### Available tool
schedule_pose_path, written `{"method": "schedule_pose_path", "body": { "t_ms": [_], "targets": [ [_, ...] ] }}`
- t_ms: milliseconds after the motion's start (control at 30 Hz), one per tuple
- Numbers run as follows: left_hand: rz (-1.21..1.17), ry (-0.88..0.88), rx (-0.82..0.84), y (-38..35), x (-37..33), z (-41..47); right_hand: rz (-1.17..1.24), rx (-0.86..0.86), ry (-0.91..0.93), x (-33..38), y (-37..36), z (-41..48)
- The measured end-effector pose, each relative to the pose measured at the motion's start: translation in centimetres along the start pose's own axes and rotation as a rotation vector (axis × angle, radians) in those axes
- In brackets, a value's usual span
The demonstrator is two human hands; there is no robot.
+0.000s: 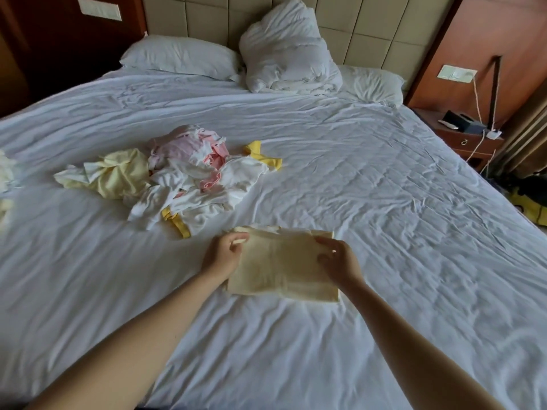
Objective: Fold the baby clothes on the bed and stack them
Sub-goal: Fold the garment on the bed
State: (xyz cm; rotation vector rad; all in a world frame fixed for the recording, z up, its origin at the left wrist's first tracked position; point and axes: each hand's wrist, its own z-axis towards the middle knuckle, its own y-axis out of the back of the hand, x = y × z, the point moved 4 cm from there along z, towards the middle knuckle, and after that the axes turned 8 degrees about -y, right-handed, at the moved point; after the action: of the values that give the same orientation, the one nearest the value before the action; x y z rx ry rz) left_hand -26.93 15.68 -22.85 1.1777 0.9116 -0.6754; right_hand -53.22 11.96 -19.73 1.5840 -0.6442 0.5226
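A pale yellow baby garment (281,267) lies partly folded on the white bed sheet (384,202) in front of me. My left hand (223,253) pinches its upper left edge. My right hand (337,260) grips its upper right part with curled fingers. Behind it to the left sits a loose pile of unfolded baby clothes (183,176) in white, pink and yellow. A yellow-trimmed piece (263,156) sticks out at the pile's right side.
Two pillows (180,56) and a bunched white duvet (287,51) lie at the headboard. More pale cloth (6,179) shows at the left edge. A bedside table (464,134) with cables stands to the right. Wide bare sheet stretches right of the garment.
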Motion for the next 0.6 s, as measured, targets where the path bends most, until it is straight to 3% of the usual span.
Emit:
{"method": "schedule_pose_path", "body": {
  "t_ms": [167,300,600],
  "targets": [
    [-0.064,-0.080,-0.266,6.0,0.7,-2.7,0.052,-0.006,0.156,4.5,-0.9,-2.1],
    [0.017,-0.135,-0.426,12.6,2.3,-5.2,0.119,0.064,0.250,9.7,-4.5,-4.1],
    [0.188,-0.041,-0.637,29.2,7.8,-12.3,0.269,0.315,0.371,22.6,-16.5,-9.8]
  ]
}}
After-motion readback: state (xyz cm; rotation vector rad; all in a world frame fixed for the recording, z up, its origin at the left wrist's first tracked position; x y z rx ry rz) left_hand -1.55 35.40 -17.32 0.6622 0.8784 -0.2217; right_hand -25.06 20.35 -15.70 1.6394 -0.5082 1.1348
